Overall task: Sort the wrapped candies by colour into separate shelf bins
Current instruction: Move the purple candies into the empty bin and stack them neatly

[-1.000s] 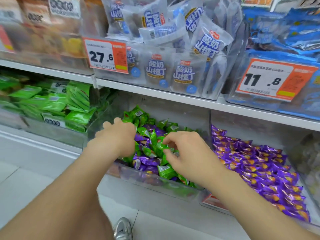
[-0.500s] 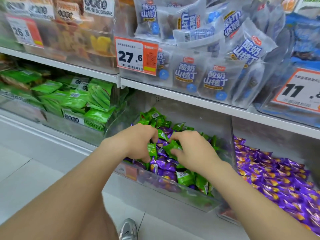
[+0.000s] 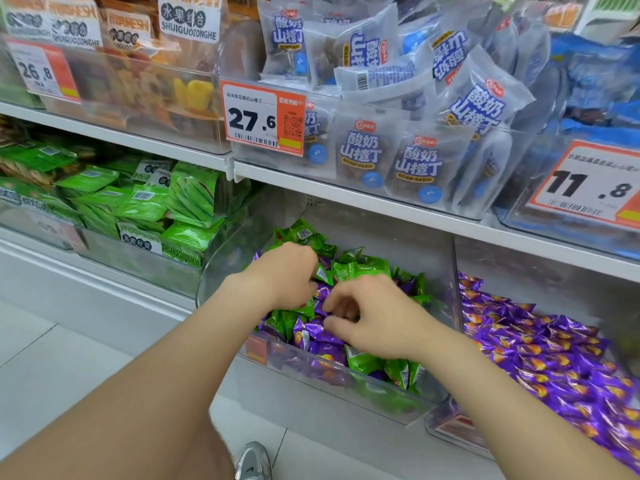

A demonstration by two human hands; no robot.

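Head view: right hand (image 3: 374, 320), grip curled nearly closed, contents not discernible. Nearest purple candy (image 3: 313, 332) lies just left of its thumb, inside the mixed bin (image 3: 346, 379). Left hand (image 3: 284, 275): grip buried, state hidden. The purple bin (image 3: 457, 434) is rightward.

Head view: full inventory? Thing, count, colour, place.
mixed bin: one, clear, lower shelf centre
green candies: many, green, in mixed bin
purple candies: several, purple, among the green in mixed bin
purple pile: many, purple, next bin to the right
snack packs: many, green, lower shelf left
frosted packets: many, white-blue, upper shelf centre
price tags: three, orange-white, upper bin fronts
shoe: one, grey, floor at bottom edge
left hand: in mixed bin, grip hidden
right hand: in mixed bin, fingers curled over purple candies, grip unclear
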